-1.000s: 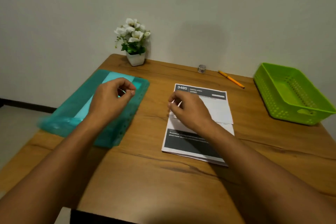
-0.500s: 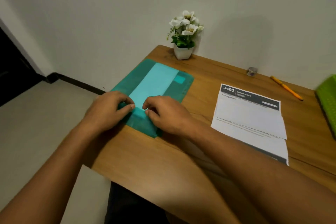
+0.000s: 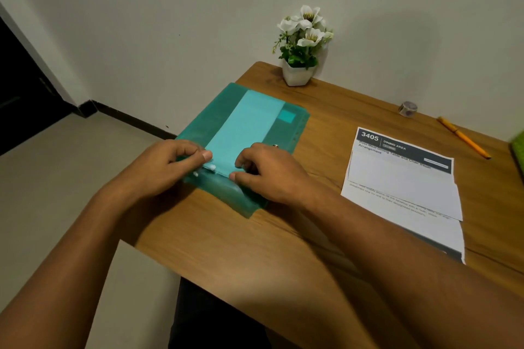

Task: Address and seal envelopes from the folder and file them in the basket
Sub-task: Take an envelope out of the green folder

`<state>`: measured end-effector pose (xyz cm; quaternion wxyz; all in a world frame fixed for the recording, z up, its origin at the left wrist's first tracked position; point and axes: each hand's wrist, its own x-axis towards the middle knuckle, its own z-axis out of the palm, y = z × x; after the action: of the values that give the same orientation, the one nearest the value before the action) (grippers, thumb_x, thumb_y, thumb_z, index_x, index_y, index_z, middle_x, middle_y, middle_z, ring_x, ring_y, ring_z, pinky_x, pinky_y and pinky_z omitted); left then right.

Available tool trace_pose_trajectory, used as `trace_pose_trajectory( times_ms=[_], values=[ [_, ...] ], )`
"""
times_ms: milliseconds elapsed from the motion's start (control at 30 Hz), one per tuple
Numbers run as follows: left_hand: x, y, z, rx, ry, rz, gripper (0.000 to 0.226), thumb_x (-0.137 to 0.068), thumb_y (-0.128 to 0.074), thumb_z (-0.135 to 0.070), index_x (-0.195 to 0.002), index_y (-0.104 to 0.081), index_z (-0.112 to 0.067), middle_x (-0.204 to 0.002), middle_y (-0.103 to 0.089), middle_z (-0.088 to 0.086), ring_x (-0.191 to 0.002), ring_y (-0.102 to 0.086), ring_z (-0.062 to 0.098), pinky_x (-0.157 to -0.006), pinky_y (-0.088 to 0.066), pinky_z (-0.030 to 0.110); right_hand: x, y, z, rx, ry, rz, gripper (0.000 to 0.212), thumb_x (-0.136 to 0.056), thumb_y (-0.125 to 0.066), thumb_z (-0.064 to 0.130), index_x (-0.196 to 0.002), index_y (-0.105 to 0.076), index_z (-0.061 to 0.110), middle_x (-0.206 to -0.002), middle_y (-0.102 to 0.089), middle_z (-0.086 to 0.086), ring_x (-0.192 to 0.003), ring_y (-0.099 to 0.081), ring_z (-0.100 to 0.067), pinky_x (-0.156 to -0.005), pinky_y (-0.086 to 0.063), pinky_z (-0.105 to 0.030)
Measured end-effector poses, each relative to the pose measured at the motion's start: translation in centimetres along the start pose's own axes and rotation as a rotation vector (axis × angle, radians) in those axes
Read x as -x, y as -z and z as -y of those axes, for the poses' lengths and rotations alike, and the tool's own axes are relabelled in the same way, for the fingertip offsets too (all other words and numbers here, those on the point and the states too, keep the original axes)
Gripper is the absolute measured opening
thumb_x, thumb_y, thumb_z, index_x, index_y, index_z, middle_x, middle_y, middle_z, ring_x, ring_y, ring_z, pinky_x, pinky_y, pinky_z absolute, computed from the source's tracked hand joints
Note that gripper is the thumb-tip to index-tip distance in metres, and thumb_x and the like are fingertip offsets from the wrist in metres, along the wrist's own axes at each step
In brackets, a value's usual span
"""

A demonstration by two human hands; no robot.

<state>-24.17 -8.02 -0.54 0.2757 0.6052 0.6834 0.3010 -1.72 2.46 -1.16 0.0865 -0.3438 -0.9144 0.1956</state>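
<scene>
Translucent teal folder lying flat; pale envelope visible inside.

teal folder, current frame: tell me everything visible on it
The folder is translucent teal plastic. It lies flat on the left side of the table, with its left corner seemingly past the edge. A pale envelope shows through it, as do a small square label, punch holes along the right margin and a metal snap. The left hand and right hand pinch its near end.
</scene>
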Motion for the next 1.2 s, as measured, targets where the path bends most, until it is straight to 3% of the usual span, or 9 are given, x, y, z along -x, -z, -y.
trace_pose_trajectory(
  times_ms=[100,167,267,400,667,800,900,1067,1200],
  values=[
    [0.5,0.4,0.5,-0.022,0.031,0.08,0.01,-0.09,-0.071,-0.047,-0.094,-0.075,-0.039,-0.127,-0.064,-0.022,-0.12,-0.057,0.004,-0.092,-0.053,0.032,0.3,-0.2,0.5,0.074,0.022,0.017,0.054,-0.086,-0.066,0.071,-0.119,-0.063,0.028,-0.107,-0.059,0.007,-0.097,-0.056,-0.015,-0.078,-0.053,-0.039],
    [0.8,0.5,0.6,-0.148,0.037,0.131,0.029,-0.089,-0.077,-0.032,-0.113,-0.07,-0.046,-0.139,-0.057,-0.021,-0.125,-0.052,0.003,-0.094,-0.046,0.025,0.5,-0.3,0.7,0.123,0.031,0.024,0.062,-0.083,-0.065,0.076,-0.122,-0.06,0.028,-0.108,-0.057,0.006,-0.098,-0.053,-0.015,-0.077,-0.052,-0.038],
    [0.9,-0.1,0.2,-0.325,0.012,0.096,0.053,-0.091,-0.075,-0.031,-0.139,-0.057,-0.043,-0.149,-0.05,-0.018,-0.126,-0.047,0.002,-0.101,-0.045,0.029,0.7,-0.4,1.1,0.178,0.064,0.017,0.063,-0.083,-0.065,0.076,-0.122,-0.059,0.026,-0.111,-0.056,0.003,-0.1,-0.052,-0.018,-0.076,-0.05,-0.038],
    [0.3,-1.0,-0.1,-0.509,-0.059,0.047,0.048,-0.096,-0.068,-0.034,-0.142,-0.057,-0.041,-0.153,-0.046,-0.018,-0.137,-0.038,0.01,-0.112,-0.039,0.043,0.9,-0.3,1.6,0.205,0.072,0.007,0.053,-0.091,-0.064,0.066,-0.126,-0.06,0.026,-0.116,-0.058,0.001,-0.106,-0.053,-0.019,-0.074,-0.041,-0.034],
    [-0.6,-1.5,0.4,-0.505,-0.151,-0.081,0.027,-0.098,-0.062,-0.038,-0.123,-0.072,-0.034,-0.135,-0.066,-0.014,-0.121,-0.059,0.011,-0.098,-0.051,0.038,1.3,0.1,2.7,0.315,0.117,-0.024,0.043,-0.098,-0.057,0.057,-0.123,-0.06,0.022,-0.113,-0.063,-0.002,-0.103,-0.061,-0.023,-0.072,-0.045,-0.036],
    [-1.1,-1.9,0.0,-0.534,-0.124,-0.185,0.025,-0.101,-0.056,-0.041,-0.118,-0.072,-0.031,-0.103,-0.073,-0.008,-0.087,-0.063,0.014,-0.075,-0.054,0.035,1.4,0.7,3.4,0.327,0.138,-0.059,0.036,-0.105,-0.05,0.041,-0.136,-0.044,0.024,-0.122,-0.064,-0.005,-0.097,-0.064,-0.027,-0.066,-0.038,-0.035],
    [-1.7,-2.1,-0.8,-0.596,-0.138,-0.238,0.019,-0.103,-0.052,-0.04,-0.107,-0.067,-0.029,-0.08,-0.063,-0.007,-0.07,-0.057,0.017,-0.064,-0.051,0.035,1.4,0.8,3.9,0.346,0.163,-0.024,0.04,-0.103,-0.053,0.029,-0.141,-0.039,0.027,-0.133,-0.055,-0.006,-0.097,-0.064,-0.031,-0.064,-0.035,-0.037],
    [-2.8,-2.3,-1.0,-0.634,-0.141,-0.279,0.02,-0.103,-0.052,-0.042,-0.108,-0.065,-0.029,-0.086,-0.07,-0.002,-0.072,-0.061,0.021,-0.065,-0.053,0.035,1.1,0.6,3.6,0.431,0.138,-0.012,0.035,-0.105,-0.051,0.047,-0.131,-0.057,0.025,-0.135,-0.056,-0.004,-0.103,-0.065,-0.028,-0.066,-0.038,-0.035],
    [-2.9,-2.7,-0.9,-0.624,-0.158,-0.315,0.019,-0.102,-0.056,-0.04,-0.106,-0.069,-0.027,-0.085,-0.07,-0.003,-0.07,-0.058,0.016,-0.062,-0.041,0.028,0.2,0.4,3.5,0.448,0.094,-0.023,0.032,-0.104,-0.052,0.046,-0.121,-0.068,0.024,-0.119,-0.062,-0.002,-0.099,-0.064,-0.026,-0.069,-0.045,-0.036]
  ],
)
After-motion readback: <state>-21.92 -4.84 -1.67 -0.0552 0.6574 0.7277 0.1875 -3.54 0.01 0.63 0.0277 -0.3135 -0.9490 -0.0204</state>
